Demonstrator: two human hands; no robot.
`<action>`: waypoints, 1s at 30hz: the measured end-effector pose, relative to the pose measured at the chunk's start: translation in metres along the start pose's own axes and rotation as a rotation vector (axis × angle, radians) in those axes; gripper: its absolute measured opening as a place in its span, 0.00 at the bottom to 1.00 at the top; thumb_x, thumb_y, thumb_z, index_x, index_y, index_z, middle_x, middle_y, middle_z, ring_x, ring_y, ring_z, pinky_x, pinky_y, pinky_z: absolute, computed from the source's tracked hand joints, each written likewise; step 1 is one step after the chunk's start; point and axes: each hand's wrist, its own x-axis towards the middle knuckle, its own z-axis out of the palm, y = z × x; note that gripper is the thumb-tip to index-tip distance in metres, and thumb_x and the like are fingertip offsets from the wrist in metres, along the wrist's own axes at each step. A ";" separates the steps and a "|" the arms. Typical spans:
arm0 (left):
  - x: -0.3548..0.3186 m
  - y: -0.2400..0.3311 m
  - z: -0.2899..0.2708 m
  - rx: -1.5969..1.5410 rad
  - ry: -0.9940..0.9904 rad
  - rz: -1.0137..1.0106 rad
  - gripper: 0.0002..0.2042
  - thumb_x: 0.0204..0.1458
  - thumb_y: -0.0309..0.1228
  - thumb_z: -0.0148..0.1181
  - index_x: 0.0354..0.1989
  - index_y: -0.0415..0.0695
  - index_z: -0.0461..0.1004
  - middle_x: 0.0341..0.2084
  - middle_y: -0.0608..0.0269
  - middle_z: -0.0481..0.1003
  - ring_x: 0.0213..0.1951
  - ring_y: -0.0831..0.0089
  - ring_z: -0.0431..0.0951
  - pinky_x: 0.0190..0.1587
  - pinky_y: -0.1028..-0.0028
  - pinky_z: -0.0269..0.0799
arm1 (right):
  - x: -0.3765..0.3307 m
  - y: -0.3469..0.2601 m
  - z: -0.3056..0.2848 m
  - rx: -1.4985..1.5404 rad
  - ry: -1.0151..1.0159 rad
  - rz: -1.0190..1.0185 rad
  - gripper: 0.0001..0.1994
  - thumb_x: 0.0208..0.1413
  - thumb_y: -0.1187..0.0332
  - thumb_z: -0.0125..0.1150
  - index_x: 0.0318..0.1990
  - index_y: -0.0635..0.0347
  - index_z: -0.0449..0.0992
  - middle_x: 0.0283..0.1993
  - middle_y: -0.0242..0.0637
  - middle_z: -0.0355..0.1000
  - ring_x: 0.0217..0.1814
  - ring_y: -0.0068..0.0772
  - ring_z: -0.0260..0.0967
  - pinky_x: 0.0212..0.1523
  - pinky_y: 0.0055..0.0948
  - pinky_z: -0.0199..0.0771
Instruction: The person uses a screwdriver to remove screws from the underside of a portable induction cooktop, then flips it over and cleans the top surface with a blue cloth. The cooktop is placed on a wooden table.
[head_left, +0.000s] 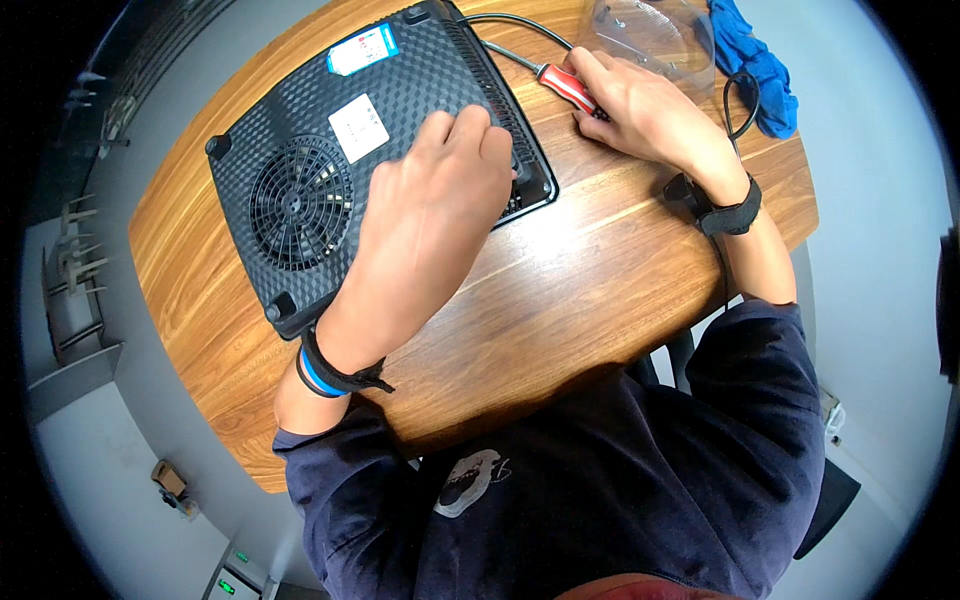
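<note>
A black induction cooker point(245, 165) lies underside up on the wooden table, its round fan grille point(300, 203) and corner feet facing me. Over its right part, my left hand point(445, 175) is closed, with the fingers curled down near the edge. Whatever those fingertips touch or hold is hidden behind the knuckles. My right hand point(640, 110) grips a screwdriver point(568, 88) by its red and white handle, to the right of the cooker. The metal shaft points up and left, toward the cooker's vented far-right side.
A clear plastic tray point(655, 40) stands at the far side of the table, with a crumpled blue cloth point(755, 70) to its right. A black cable point(520, 18) runs from the cooker. The wooden table point(560, 270) has a curved near edge by my body.
</note>
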 end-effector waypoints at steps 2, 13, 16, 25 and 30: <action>0.001 -0.002 0.000 0.002 0.000 0.014 0.11 0.63 0.35 0.71 0.44 0.43 0.77 0.41 0.62 0.74 0.44 0.60 0.80 0.37 0.63 0.82 | 0.000 0.001 0.000 0.010 -0.032 0.024 0.28 0.61 0.66 0.73 0.64 0.63 0.68 0.52 0.56 0.78 0.54 0.65 0.81 0.54 0.54 0.84; 0.001 -0.004 0.000 -0.031 0.005 0.041 0.11 0.61 0.34 0.72 0.43 0.42 0.78 0.40 0.61 0.74 0.44 0.59 0.80 0.39 0.62 0.82 | 0.005 -0.005 -0.016 0.006 -0.126 0.061 0.19 0.70 0.66 0.68 0.62 0.61 0.70 0.49 0.55 0.80 0.53 0.64 0.80 0.51 0.53 0.83; 0.001 -0.006 -0.001 -0.073 0.002 0.054 0.11 0.61 0.33 0.73 0.43 0.42 0.79 0.41 0.61 0.75 0.45 0.59 0.79 0.41 0.61 0.82 | -0.002 -0.004 -0.028 -0.008 -0.072 0.041 0.19 0.70 0.67 0.68 0.63 0.62 0.73 0.53 0.55 0.79 0.54 0.64 0.80 0.53 0.53 0.83; 0.000 -0.016 -0.005 -0.166 -0.006 0.087 0.13 0.59 0.33 0.74 0.46 0.40 0.80 0.43 0.59 0.76 0.46 0.56 0.79 0.44 0.60 0.82 | -0.014 0.002 -0.090 -0.007 -0.061 -0.019 0.16 0.68 0.66 0.71 0.58 0.63 0.81 0.53 0.46 0.80 0.50 0.49 0.82 0.53 0.43 0.84; 0.001 -0.016 -0.004 -0.171 0.011 0.100 0.14 0.56 0.32 0.76 0.45 0.40 0.81 0.42 0.59 0.76 0.46 0.55 0.79 0.44 0.59 0.83 | -0.022 -0.011 -0.146 0.103 -0.069 -0.116 0.14 0.60 0.67 0.80 0.48 0.62 0.84 0.46 0.40 0.82 0.49 0.40 0.84 0.50 0.38 0.85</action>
